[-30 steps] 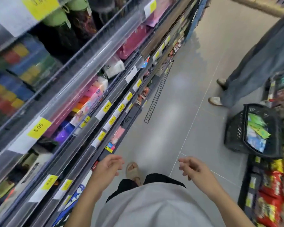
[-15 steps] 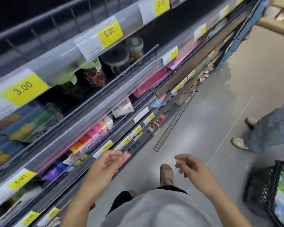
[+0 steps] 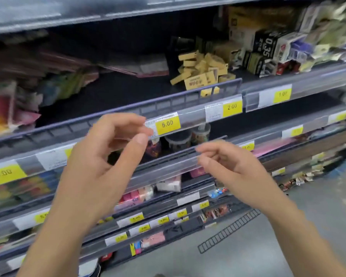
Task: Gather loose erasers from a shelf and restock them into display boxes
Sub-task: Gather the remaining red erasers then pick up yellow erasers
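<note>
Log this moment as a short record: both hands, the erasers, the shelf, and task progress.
left hand: empty, fingers loosely curled, raised before the shelves
right hand: empty, fingers loosely curled
erasers: loose heap of tan rectangular erasers on the dark upper shelf, behind its grey wire front rail
price tag below the heap: yellow label reading 2.00
progress: none picked up yet

Bright, even light; motion-blurred edges

Grey shelves [image 3: 188, 104], grey floor [image 3: 318, 216].
</note>
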`<state>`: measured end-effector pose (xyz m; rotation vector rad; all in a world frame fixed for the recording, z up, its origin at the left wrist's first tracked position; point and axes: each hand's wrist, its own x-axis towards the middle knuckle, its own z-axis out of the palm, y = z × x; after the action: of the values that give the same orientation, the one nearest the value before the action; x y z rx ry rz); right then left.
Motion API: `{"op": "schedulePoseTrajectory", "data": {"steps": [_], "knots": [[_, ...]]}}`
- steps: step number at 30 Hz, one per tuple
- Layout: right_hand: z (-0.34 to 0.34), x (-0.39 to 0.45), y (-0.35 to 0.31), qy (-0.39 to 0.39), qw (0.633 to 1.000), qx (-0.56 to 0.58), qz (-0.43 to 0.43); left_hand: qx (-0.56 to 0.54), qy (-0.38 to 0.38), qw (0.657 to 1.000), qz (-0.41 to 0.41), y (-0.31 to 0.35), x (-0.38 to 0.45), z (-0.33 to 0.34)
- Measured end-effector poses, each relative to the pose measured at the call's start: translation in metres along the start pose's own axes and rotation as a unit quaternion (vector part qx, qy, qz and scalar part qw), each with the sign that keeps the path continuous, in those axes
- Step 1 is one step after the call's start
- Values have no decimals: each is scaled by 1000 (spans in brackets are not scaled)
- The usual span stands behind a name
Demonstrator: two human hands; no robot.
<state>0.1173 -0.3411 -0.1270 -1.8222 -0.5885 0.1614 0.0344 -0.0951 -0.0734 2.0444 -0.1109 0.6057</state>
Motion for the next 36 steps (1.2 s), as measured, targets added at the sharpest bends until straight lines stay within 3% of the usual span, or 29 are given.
{"op": "schedulePoseTrajectory", "data": {"steps": [4, 8, 12, 15, 20, 25, 29, 33, 36], "knots": [[-28, 50, -52, 19, 993, -61, -97, 176, 35, 980, 90, 3, 56, 2], [-52, 112, -82, 40, 956, -251, -147, 345, -22, 937, 50, -9, 93, 13], [-65, 166, -91, -80, 871, -471, -111, 452, -44, 890, 54, -16, 94, 22], [-62, 190, -97, -178, 818, -543, -66, 488, -44, 869, 64, -19, 96, 23], [-52, 213, -102, -235, 760, -605, -34, 490, -40, 868, 67, -22, 100, 22], [-51, 216, -99, -210, 784, -582, -56, 497, -52, 864, 59, -21, 100, 20], [-53, 212, -92, -153, 844, -509, -67, 486, -64, 871, 34, -20, 101, 18], [-46, 201, -89, -66, 936, -332, -98, 340, -47, 939, -25, -17, 107, 15], [-33, 185, -93, -76, 966, -207, -133, 151, -43, 985, -74, -11, 121, 8]]}}
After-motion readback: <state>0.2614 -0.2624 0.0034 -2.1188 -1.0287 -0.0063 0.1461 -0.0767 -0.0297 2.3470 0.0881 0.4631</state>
